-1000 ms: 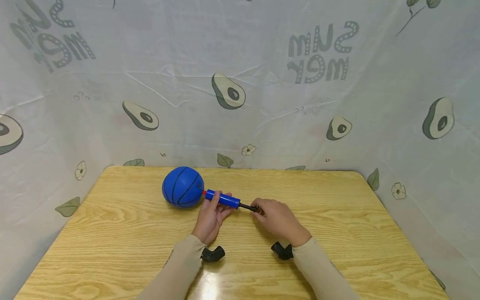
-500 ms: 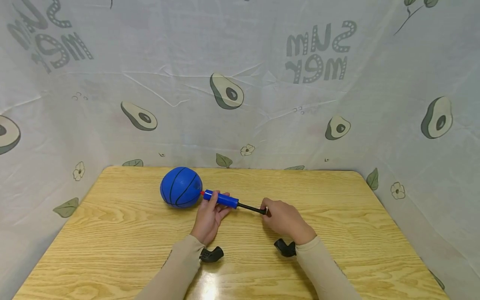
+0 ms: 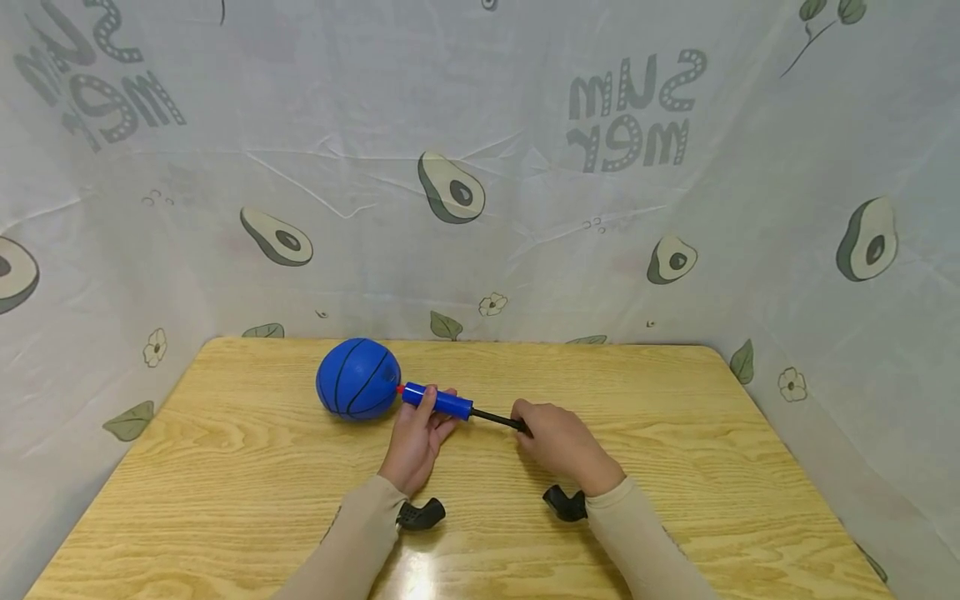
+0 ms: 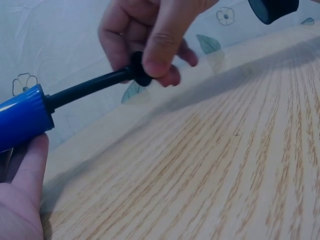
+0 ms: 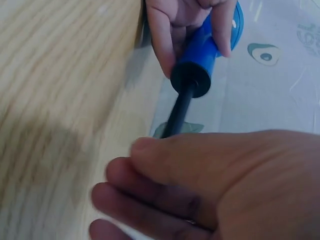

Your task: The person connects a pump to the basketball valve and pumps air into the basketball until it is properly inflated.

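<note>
A blue ball (image 3: 356,379) with black seam lines sits on the wooden table, left of centre. Beside it a blue hand pump (image 3: 453,406) points its red tip (image 3: 401,389) at the ball's right side; whether a needle is inside cannot be made out. My left hand (image 3: 412,442) holds the pump barrel, thumb over the top and fingers beneath. The black plunger rod (image 4: 90,89) sticks out of the barrel's right end. At its end, my right hand (image 3: 562,437) pinches the black handle (image 4: 140,69) between thumb and fingers; the right wrist view hides that handle behind the hand.
The wooden table (image 3: 675,500) reaches back to a pale printed cloth (image 3: 555,250) that hangs behind and along both sides. A black device is worn at each wrist, the left one (image 3: 422,514) and the right one (image 3: 564,503), low over the table.
My right hand moved right, drawing the plunger rod farther out, then came slightly back left with the rod a little shorter. My left hand keeps its hold on the barrel beside the ball.
</note>
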Demonstrator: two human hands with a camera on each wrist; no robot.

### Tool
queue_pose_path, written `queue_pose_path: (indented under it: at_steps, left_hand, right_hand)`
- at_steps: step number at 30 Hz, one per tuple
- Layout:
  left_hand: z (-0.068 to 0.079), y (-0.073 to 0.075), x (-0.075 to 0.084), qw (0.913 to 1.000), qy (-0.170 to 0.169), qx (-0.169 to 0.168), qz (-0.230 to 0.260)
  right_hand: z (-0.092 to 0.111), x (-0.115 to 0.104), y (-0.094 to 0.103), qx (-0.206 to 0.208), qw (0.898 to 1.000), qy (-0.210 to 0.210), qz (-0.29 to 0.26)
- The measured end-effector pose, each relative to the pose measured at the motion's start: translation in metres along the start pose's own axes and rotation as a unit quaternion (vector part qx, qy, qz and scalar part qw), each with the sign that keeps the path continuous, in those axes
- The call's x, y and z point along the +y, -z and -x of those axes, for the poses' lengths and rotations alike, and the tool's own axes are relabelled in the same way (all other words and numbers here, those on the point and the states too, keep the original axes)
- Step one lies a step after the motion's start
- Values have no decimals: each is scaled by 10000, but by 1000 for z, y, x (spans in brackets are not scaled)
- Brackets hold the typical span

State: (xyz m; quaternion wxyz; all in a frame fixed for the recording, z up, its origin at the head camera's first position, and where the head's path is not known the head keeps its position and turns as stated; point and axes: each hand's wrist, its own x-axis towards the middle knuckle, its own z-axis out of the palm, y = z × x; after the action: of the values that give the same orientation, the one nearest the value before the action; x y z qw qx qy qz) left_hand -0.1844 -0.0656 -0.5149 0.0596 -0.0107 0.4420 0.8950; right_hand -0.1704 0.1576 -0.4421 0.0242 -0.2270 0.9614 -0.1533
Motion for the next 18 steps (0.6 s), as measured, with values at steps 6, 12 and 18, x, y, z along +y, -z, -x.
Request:
queue_pose_path:
  at_steps: [6, 12, 18]
  left_hand:
    - [2, -1, 0, 9997, 31, 0, -253]
    - [2, 0, -1, 9990, 67, -139, -415]
    - [1, 2, -3, 9984, 61, -168, -529]
  right_hand:
    - [-6, -5, -9, 137, 9986, 470, -220]
    - [-8, -9, -15, 90, 9950, 844, -529]
    - [-8, -11, -17, 167, 9945, 775, -684]
